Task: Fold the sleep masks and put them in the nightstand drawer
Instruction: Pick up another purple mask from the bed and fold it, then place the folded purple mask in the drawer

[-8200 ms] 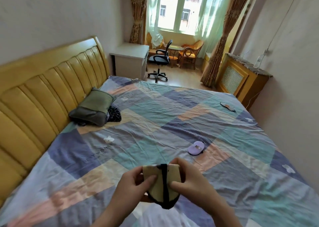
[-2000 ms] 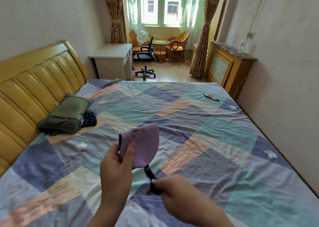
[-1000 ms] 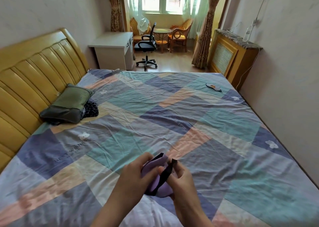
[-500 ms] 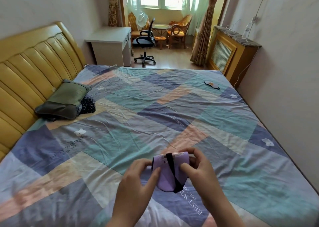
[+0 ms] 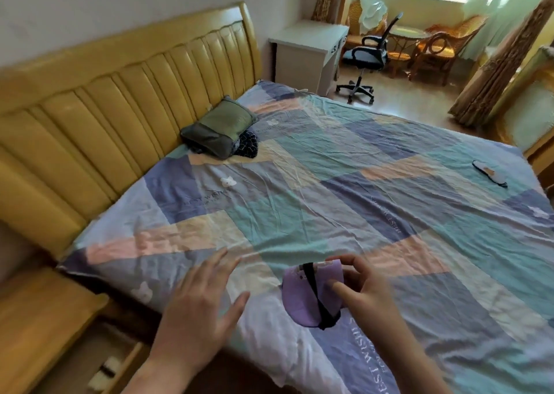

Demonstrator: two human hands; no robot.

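A folded purple sleep mask (image 5: 302, 299) with a black strap wrapped around it hangs above the near edge of the bed, pinched by my right hand (image 5: 364, 291). My left hand (image 5: 198, 315) is off the mask, fingers spread, hovering left of it over the bed edge. At the bottom left the wooden nightstand (image 5: 39, 318) has its drawer (image 5: 90, 360) pulled open; a folded beige mask (image 5: 106, 371) with a black strap lies inside. Another sleep mask (image 5: 490, 174) lies flat on the far right of the bed.
The bed carries a patchwork sheet (image 5: 329, 202) and a yellow padded headboard (image 5: 120, 103) on the left. A green pillow (image 5: 220, 130) lies by the headboard. A white desk (image 5: 305, 49), an office chair (image 5: 365, 58) and wicker chairs stand near the window.
My left hand has let go of the purple mask and opened, leaving it in my right hand. The view has swung left and down, bringing the nightstand and its open drawer into sight.
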